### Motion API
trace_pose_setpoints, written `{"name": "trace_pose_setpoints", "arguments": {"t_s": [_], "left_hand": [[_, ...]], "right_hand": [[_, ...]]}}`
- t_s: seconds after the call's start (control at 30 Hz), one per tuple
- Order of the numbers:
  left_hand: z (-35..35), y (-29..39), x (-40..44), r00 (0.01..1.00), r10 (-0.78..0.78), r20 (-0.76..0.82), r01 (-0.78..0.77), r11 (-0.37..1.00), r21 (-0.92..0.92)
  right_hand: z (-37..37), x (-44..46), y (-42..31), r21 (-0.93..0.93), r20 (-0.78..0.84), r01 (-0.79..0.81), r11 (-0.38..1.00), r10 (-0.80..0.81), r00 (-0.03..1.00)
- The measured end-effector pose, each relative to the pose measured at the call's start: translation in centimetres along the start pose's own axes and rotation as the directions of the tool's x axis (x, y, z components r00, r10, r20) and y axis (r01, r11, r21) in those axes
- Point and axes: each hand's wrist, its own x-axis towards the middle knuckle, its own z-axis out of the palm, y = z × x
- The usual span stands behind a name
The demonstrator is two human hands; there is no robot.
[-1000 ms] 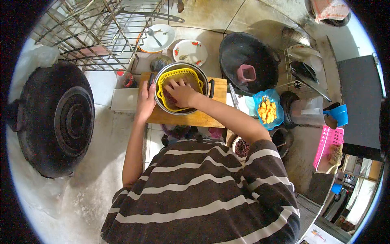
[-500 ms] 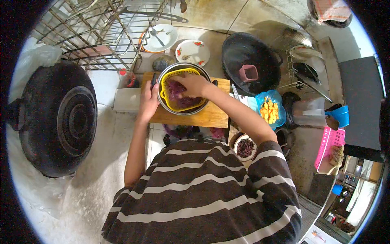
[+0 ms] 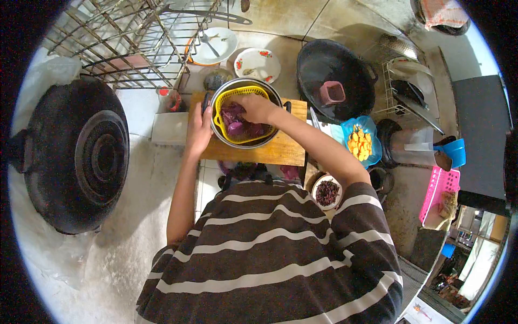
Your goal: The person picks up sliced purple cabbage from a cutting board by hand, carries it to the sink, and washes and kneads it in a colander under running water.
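A steel pot (image 3: 217, 139) stands on a wooden board (image 3: 280, 155), with a yellow perforated basket (image 3: 220, 128) set inside it. Wet-looking purple vegetable pieces (image 3: 234, 127) lie in the basket; their exact kind I cannot make out. My left hand (image 3: 199, 129) is wrapped round the black pot handle (image 3: 205, 101) on the left side. Into the basket reaches my right hand (image 3: 258, 108), its fingers bent down and closed among the purple pieces, the fingertips partly hidden.
A black wok (image 3: 350, 65) holding a pink square cup (image 3: 332, 93) is behind right. Beside it sits a blue bowl (image 3: 372, 156) of sliced orange pieces. Two plates (image 3: 258, 66) lie behind the pot. A wire rack (image 3: 135, 48) and a large black pan (image 3: 59, 156) occupy the left.
My right hand's fingers have gone from spread over the purple pieces to bent down among them, and more pieces show. My left hand keeps its place at the pot handle.
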Motion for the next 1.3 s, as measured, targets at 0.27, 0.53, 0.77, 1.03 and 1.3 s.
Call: {"name": "trace_pose_setpoints", "arguments": {"t_s": [0.27,0.53,0.77,1.03,1.3], "left_hand": [[0.5,-2.2,0.9,0.998,0.001,-0.062,-0.004,0.999,-0.037],[0.1,-0.6,0.3,1.0,-0.022,0.011,0.022,1.0,-0.018],[0.4,-2.7,1.3,0.995,0.059,-0.082,-0.05,0.992,0.116],[0.3,-2.7,1.2,1.0,-0.011,-0.026,0.013,0.996,0.084],[0.2,-4.1,1.9,0.998,0.054,-0.039,-0.046,0.983,0.176]], "right_hand": [[0.5,-1.1,-5.1,-0.252,0.169,-0.211,0.944,0.258,0.951],[2.4,0.1,-1.5,-0.283,0.089,-0.119,0.952,0.149,0.985],[-1.0,0.3,-0.7,0.038,-0.017,0.078,0.996,-0.077,0.997],[1.3,-1.6,-3.1,-0.41,0.178,-0.223,0.884,0.318,0.931],[1.7,0.0,-0.2,-0.196,-0.09,-0.098,0.976,0.081,0.993]]}}
